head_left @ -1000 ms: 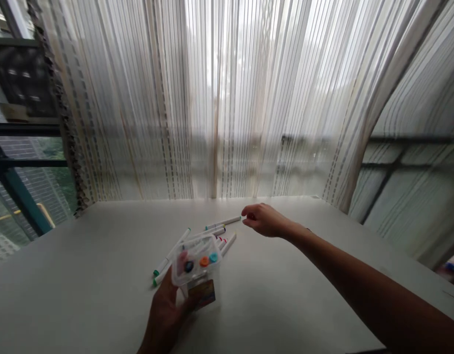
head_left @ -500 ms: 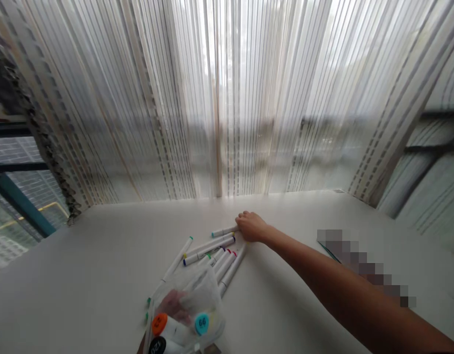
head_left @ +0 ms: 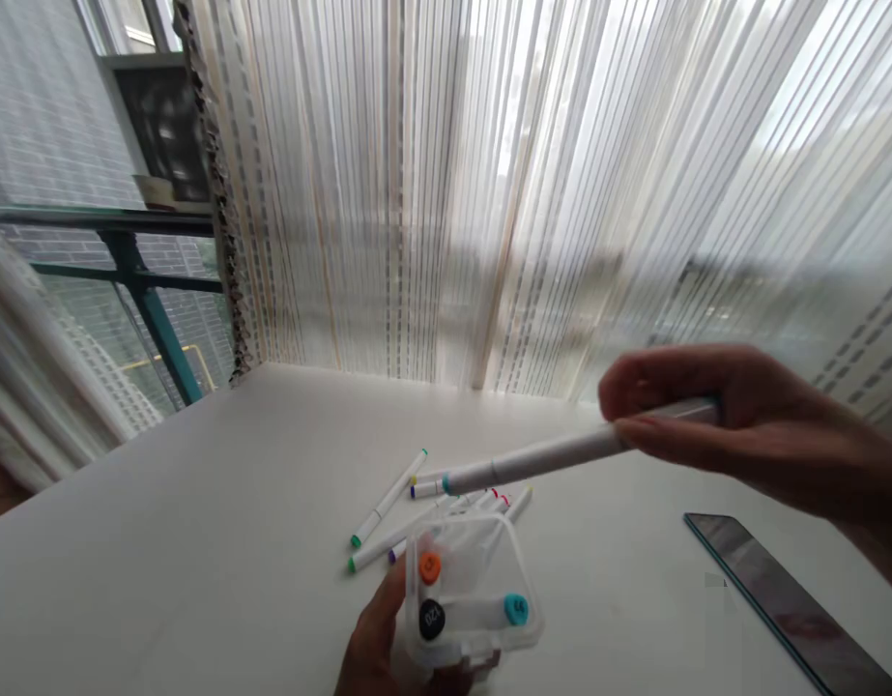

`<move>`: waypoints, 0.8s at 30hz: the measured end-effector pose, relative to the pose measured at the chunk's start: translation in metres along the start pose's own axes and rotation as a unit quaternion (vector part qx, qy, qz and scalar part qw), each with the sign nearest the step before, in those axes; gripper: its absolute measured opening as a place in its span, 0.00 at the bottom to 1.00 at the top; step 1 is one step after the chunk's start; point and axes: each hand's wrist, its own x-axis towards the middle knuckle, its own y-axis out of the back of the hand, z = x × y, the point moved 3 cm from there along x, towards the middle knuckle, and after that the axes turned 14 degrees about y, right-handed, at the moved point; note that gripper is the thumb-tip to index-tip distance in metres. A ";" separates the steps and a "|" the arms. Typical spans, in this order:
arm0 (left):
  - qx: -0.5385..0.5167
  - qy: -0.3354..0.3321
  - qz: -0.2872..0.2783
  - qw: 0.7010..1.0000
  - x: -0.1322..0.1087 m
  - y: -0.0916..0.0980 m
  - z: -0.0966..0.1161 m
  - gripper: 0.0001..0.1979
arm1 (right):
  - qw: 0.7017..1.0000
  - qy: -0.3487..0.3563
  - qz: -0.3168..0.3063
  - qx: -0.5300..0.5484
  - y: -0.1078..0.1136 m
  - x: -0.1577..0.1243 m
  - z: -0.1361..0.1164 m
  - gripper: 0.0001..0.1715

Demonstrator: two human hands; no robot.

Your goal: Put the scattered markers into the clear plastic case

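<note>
White marker (head_left: 536, 462) held in midair by right hand (head_left: 742, 411), fingers closed round one end; teal end tilted down-left, overlapping loose markers (head_left: 388, 498) in view. Clear container (head_left: 531, 585) gripped by left hand (head_left: 377, 626), fingers wrapped on side and underneath, partly hidden; three markers (head_left: 431, 620) held inside. Loose markers scattered behind it on white table (head_left: 199, 541); phone (head_left: 793, 609) laid at right.

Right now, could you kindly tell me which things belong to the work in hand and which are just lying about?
In the work: white marker in the right hand; clear container in the left hand, with three markers inside; loose markers beyond it, probably.

Just lying about: dark phone-like device, lower right.
</note>
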 end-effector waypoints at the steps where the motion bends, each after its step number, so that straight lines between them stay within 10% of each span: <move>1: 0.001 -0.007 -0.013 1.000 0.001 -0.001 0.001 0.43 | 1.000 0.000 -0.025 -0.015 -0.008 0.006 -0.008 0.11; 14: 0.100 -0.153 -0.038 0.982 0.015 0.007 -0.010 0.38 | 0.907 0.003 -0.333 -0.257 -0.117 0.043 -0.026 0.05; 24: 0.051 -0.130 -0.048 0.989 0.018 0.004 -0.015 0.40 | 0.933 -0.008 -0.269 -0.241 -0.119 0.033 -0.021 0.07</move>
